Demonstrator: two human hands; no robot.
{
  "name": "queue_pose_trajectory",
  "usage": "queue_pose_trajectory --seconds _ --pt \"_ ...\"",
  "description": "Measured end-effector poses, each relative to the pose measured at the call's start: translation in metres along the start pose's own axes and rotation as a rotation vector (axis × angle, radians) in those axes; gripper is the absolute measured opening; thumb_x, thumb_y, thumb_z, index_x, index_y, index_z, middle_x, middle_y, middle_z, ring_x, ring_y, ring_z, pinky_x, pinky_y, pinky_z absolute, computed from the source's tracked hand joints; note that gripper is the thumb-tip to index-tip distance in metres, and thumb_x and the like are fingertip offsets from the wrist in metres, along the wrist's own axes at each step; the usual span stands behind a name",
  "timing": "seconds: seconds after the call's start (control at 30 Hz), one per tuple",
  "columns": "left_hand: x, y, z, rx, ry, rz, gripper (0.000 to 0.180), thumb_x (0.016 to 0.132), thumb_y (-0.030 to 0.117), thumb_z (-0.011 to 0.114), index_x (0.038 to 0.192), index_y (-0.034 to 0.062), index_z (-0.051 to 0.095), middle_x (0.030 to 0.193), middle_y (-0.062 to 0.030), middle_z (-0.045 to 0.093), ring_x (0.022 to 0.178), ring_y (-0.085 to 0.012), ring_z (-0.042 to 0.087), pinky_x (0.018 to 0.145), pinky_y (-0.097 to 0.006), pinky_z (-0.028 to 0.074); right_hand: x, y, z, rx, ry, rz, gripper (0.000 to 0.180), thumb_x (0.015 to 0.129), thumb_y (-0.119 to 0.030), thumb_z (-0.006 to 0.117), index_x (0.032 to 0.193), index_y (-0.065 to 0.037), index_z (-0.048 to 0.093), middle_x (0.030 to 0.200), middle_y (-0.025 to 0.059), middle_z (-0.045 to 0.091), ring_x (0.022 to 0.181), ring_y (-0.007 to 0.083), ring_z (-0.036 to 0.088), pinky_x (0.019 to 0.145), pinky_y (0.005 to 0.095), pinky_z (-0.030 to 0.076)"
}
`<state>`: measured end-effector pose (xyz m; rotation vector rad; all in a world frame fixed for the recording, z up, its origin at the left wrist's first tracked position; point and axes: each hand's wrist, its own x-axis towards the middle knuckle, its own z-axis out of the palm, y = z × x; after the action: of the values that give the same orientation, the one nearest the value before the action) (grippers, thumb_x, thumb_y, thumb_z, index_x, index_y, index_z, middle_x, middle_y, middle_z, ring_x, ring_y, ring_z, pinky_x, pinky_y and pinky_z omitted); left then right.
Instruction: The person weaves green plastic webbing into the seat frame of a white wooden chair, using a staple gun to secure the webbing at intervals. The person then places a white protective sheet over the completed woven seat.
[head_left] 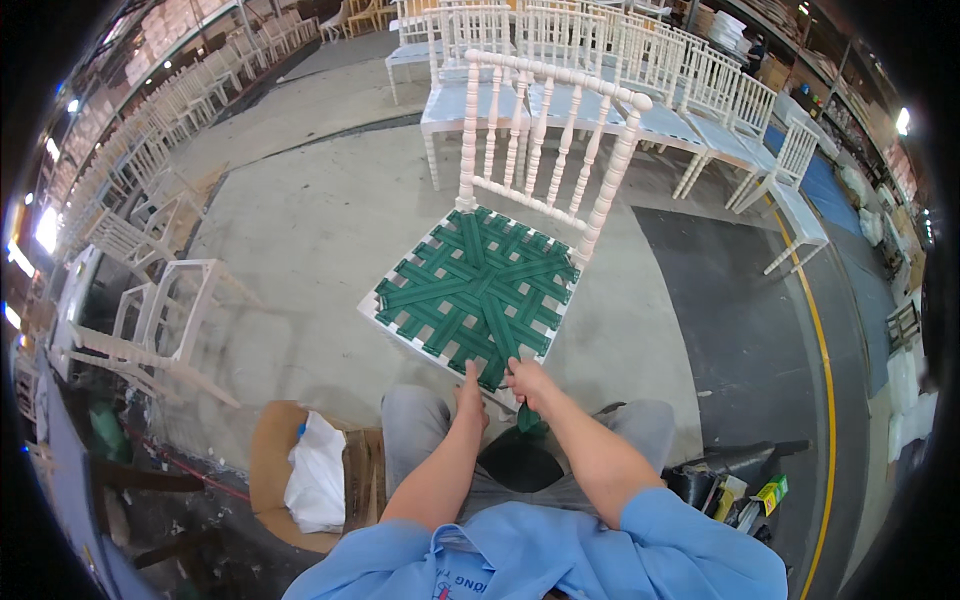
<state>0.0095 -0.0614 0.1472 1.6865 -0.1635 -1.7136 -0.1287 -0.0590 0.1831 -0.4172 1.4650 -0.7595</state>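
A white chair (545,205) with a turned spindle back stands in front of me, its seat front toward my knees. Green woven webbing (470,285) covers the seat frame, with longer strips crossing in a star over the weave. At the front rail my right hand (530,386) is closed on a green webbing strap (505,335), whose loose end hangs below the fist. My left hand (471,396) is at the front edge of the seat, just left of the strap, with a finger stretched upward. Its other fingers are partly hidden, and nothing shows in it.
Rows of white chairs (660,120) stand beyond. Bare chair frames (180,310) are at the left. Beside my left knee sits a cardboard box (275,470) holding a white bag (318,480). Small packages (735,495) lie by my right knee. A yellow line (828,400) runs along the floor.
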Motion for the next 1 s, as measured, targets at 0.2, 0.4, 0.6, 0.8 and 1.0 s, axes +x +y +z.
queue_pose_trajectory --seconds 0.2,0.4,0.6,0.8,1.0 --pt "0.034 0.003 0.039 -0.331 0.255 0.338 0.081 0.093 0.042 0.084 0.148 -0.0063 0.048 0.137 -0.02 0.064 0.119 -0.0322 0.065 0.101 -0.044 0.054 -0.039 0.015 -0.006 -0.027 0.024 0.005 0.032 0.114 -0.039 0.047 0.101 -0.01 0.054 0.069 -0.0022 0.047 0.048 0.0091 0.035 0.041 0.0276 0.029" --pt "0.044 -0.001 0.049 -0.472 0.181 0.368 0.072 0.094 0.036 0.083 0.14 -0.0103 0.053 0.132 -0.0217 0.067 0.114 -0.03 0.067 0.096 -0.047 0.057 -0.065 0.041 -0.019 -0.072 0.102 -0.043 0.038 0.115 -0.036 0.048 0.098 -0.006 0.062 0.071 0.0003 0.054 0.052 0.0114 0.041 0.045 0.0312 0.032" --pt "0.044 0.004 0.056 -0.271 0.408 0.277 0.08 0.092 0.044 0.083 0.141 -0.011 0.051 0.135 -0.0235 0.064 0.114 -0.0319 0.067 0.096 -0.044 0.058 -0.076 0.085 -0.008 -0.137 0.199 -0.138 0.04 0.115 -0.038 0.047 0.094 -0.007 0.059 0.067 -0.0009 0.05 0.053 0.0107 0.043 0.047 0.03 0.034" --pt "0.046 0.001 0.053 -0.396 0.255 0.33 0.081 0.094 0.045 0.081 0.145 -0.0086 0.048 0.14 -0.0236 0.061 0.119 -0.0326 0.066 0.1 -0.044 0.057 -0.068 0.112 -0.006 -0.121 0.229 -0.149 0.043 0.115 -0.037 0.048 0.09 -0.005 0.059 0.067 0.0012 0.05 0.058 0.0119 0.047 0.054 0.0334 0.039" --pt "0.051 -0.006 0.052 -0.36 0.28 0.254 0.086 0.096 0.05 0.078 0.149 -0.0084 0.043 0.147 -0.0241 0.055 0.125 -0.0337 0.062 0.102 -0.045 0.055 -0.04 0.14 -0.011 -0.35 0.317 -0.202 0.044 0.114 -0.038 0.048 0.09 -0.003 0.06 0.073 0.0074 0.058 0.066 0.0206 0.057 0.063 0.039 0.046"
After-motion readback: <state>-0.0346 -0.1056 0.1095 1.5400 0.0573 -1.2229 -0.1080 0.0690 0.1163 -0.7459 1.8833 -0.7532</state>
